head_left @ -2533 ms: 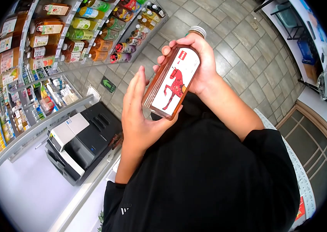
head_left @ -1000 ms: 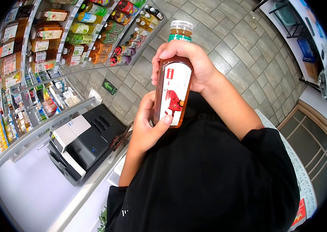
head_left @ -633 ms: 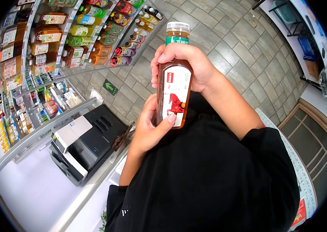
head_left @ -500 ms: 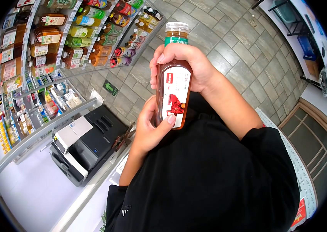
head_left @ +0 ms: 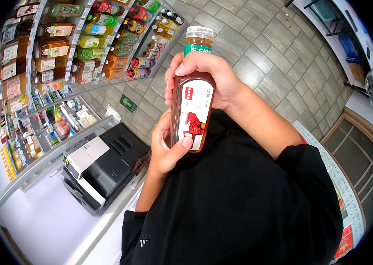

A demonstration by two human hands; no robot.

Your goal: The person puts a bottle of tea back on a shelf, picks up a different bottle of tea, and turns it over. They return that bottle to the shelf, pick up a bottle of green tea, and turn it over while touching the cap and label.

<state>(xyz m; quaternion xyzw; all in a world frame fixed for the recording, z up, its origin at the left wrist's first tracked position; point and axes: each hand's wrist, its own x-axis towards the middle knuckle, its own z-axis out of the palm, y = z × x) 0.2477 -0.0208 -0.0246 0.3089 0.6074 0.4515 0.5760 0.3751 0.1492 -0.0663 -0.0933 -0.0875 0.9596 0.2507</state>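
Observation:
A tea bottle (head_left: 196, 106) with brown liquid is in both hands in front of my black shirt. Its clear cap points away from me, and its neck has a green label. A red horse is printed on the white front label, which faces up. My right hand (head_left: 210, 77) wraps around the shoulder of the bottle, just below the green label. Lower down, my left hand (head_left: 167, 148) grips the base from the left side, its thumb pressing on the white label. The bottle's underside is hidden.
Shelves of bottled drinks (head_left: 93, 53) stand at upper left, with small packaged goods (head_left: 58, 123) below them. A black and white machine (head_left: 107, 165) sits on the white counter (head_left: 34, 207) to my left. Grey tiles (head_left: 257, 62) cover the floor; a framed door (head_left: 349, 154) is at right.
The bottle and both hands have shifted slightly left in view, and the bottle's base is a little lower. The surroundings have also shifted slightly. Both grips look the same.

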